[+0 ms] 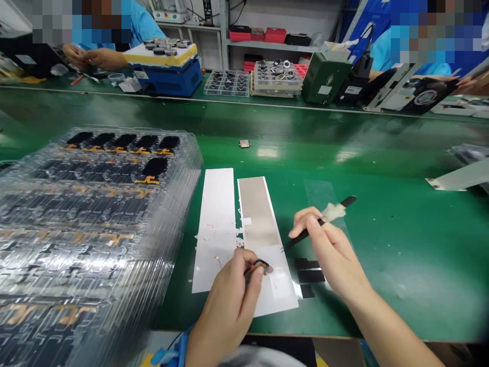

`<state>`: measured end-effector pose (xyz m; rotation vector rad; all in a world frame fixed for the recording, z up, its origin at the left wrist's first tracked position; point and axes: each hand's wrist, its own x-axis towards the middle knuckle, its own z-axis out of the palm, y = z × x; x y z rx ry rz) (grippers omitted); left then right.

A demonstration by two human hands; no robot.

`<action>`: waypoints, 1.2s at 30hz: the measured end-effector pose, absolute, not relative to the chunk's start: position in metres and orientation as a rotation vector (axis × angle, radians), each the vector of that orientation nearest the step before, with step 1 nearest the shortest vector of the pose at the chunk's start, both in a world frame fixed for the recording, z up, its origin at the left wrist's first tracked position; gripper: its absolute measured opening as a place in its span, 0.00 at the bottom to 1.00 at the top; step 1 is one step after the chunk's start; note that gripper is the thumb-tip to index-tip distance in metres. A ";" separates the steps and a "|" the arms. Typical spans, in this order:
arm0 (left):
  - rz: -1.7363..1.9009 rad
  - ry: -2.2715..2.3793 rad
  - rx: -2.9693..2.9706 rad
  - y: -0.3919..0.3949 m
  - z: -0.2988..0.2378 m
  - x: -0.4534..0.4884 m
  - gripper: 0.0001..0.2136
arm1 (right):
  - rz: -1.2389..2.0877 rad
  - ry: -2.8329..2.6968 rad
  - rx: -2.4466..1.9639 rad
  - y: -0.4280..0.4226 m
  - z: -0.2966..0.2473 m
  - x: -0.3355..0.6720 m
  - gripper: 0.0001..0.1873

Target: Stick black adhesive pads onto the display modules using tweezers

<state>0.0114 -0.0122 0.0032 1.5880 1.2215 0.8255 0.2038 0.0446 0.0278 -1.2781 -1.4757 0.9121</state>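
My right hand holds black tweezers with a cloth-wrapped grip, and their tip sits just off the edge of a white backing sheet. That sheet carries a grey metallic foil strip. My left hand pinches a small dark part with a pinkish end above the lower sheet. Another white sheet with small pink-white scraps lies to the left. Black film pieces and a clear plastic film lie near my right hand.
A tall stack of clear plastic trays holding black parts with orange flex tails fills the left of the green bench. A small metal part lies further ahead. Across a raised divider, co-workers' hands work near a blue machine.
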 end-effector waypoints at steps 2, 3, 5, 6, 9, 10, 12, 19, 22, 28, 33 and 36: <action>0.732 1.232 1.814 -0.016 0.006 0.010 0.06 | 0.907 -1.473 -1.306 0.040 0.024 0.208 0.22; 0.687 1.234 1.912 -0.019 0.007 0.008 0.08 | 0.953 -1.455 -1.312 0.037 0.019 0.208 0.20; 0.607 1.243 2.064 -0.023 0.008 0.005 0.11 | 1.057 -1.419 -1.292 0.031 0.008 0.203 0.14; 0.574 1.254 2.117 -0.025 0.007 0.003 0.13 | 1.082 -1.408 -1.271 0.028 0.002 0.199 0.11; 0.536 1.247 2.227 -0.027 0.006 0.001 0.15 | 1.096 -1.404 -1.234 0.022 -0.012 0.189 0.06; 0.532 1.232 2.253 -0.027 0.005 0.000 0.14 | 1.103 -1.401 -1.233 0.021 -0.014 0.186 0.06; 0.524 1.209 2.298 -0.026 0.003 0.001 0.14 | 1.123 -1.394 -1.250 0.021 -0.016 0.183 0.06; 0.489 1.189 2.464 -0.026 -0.004 0.002 0.17 | 1.175 -1.330 -1.269 0.024 -0.013 0.180 0.08; 0.504 1.197 2.520 -0.028 -0.005 0.002 0.15 | 1.204 -1.274 -1.265 0.025 -0.012 0.179 0.07; 0.563 1.229 2.349 -0.022 0.004 0.006 0.16 | 1.223 -1.164 -1.131 0.025 0.000 0.186 0.04; 0.779 1.274 1.756 -0.009 0.013 0.010 0.05 | 0.938 -1.029 -1.082 0.009 0.013 0.189 0.02; 0.883 1.217 1.303 -0.006 0.014 0.015 0.05 | 0.862 -0.977 -1.046 -0.006 0.012 0.177 0.04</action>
